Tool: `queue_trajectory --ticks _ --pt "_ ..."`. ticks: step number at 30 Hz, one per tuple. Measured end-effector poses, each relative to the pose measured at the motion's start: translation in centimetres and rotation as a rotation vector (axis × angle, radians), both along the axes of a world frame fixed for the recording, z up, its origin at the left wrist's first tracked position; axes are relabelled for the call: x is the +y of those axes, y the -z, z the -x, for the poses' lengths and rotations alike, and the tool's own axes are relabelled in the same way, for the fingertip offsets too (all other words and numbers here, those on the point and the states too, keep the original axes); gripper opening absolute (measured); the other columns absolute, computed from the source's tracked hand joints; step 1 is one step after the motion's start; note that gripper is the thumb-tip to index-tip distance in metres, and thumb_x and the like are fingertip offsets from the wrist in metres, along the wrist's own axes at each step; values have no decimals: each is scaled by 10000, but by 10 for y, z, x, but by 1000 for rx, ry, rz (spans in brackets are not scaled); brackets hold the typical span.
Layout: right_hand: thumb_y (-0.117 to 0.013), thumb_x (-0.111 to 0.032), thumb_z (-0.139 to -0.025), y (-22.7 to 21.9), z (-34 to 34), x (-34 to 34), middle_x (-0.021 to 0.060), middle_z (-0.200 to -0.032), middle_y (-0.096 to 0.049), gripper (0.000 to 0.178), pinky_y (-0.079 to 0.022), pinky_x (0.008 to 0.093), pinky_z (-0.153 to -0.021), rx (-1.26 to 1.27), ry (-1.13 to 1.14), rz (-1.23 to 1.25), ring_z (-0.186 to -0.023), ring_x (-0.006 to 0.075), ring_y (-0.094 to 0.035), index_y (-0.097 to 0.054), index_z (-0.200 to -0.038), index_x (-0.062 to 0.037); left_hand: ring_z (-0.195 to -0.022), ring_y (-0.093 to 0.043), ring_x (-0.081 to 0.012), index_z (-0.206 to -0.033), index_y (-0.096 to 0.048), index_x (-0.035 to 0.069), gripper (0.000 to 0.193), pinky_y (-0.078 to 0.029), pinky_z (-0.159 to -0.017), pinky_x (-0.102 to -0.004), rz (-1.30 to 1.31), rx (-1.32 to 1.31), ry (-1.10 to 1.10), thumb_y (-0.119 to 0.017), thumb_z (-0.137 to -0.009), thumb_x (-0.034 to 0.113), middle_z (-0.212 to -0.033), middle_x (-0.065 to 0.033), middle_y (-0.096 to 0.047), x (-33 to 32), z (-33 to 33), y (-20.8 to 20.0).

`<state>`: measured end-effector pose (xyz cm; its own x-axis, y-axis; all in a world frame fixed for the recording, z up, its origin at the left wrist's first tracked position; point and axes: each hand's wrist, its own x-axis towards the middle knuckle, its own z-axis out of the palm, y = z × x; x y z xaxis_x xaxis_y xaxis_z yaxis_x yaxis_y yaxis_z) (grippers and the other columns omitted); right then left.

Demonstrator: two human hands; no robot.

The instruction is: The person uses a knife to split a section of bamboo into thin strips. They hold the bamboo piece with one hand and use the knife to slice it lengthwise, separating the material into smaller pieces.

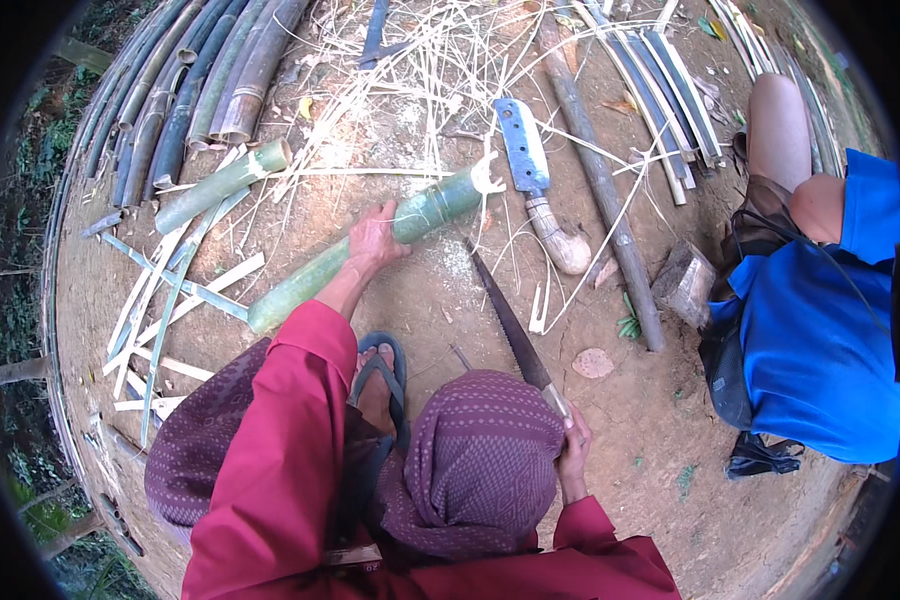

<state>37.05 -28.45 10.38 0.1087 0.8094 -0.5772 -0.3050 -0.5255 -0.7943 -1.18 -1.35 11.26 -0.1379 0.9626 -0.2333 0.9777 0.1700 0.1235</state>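
Note:
A thick green bamboo pole (310,278) lies slantwise on the ground in front of me, its far right end ragged with pale fibres. My left hand (375,238) rests across it near the middle, fingers over its top. Beside my right knee, my right hand (573,448) is closed around the pale handle of a handsaw (515,335). The saw's dark toothed blade points forward and left, its tip just below the bamboo and apart from it. Farther right lies a wide machete (523,145) with holes in its blade and a curved, wrapped handle.
A shorter bamboo piece (220,187) and split strips (185,300) lie at left. Whole bamboo poles (240,95) are stacked behind them. Thin shavings (410,100) litter the far ground. A long wooden pole (600,180) and wood block (684,282) lie right, near a person in blue (805,335).

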Motion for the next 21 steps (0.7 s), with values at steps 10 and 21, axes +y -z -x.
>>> queue_trajectory --ticks 10,21 --pt "-583 -254 -898 -33 8 20 49 -707 -550 450 -435 270 -497 61 15 -293 -524 113 -485 -514 -1239 31 -1069 -530 -319 -1302 -392 145 864 -457 -879 -463 -79 60 -114 -840 -571 255 -1114 -143 -540 -1 62 -4" --pt "-640 -168 -861 -32 149 158 206 -1145 -632 468 -550 327 -772 -366 -413 -603 -940 245 -666 -526 -1289 -15 -1105 -535 -284 -1172 -505 92 714 -396 -905 -472 -145 69 -165 -847 -578 294 -1128 -108 -567 -10 60 44"
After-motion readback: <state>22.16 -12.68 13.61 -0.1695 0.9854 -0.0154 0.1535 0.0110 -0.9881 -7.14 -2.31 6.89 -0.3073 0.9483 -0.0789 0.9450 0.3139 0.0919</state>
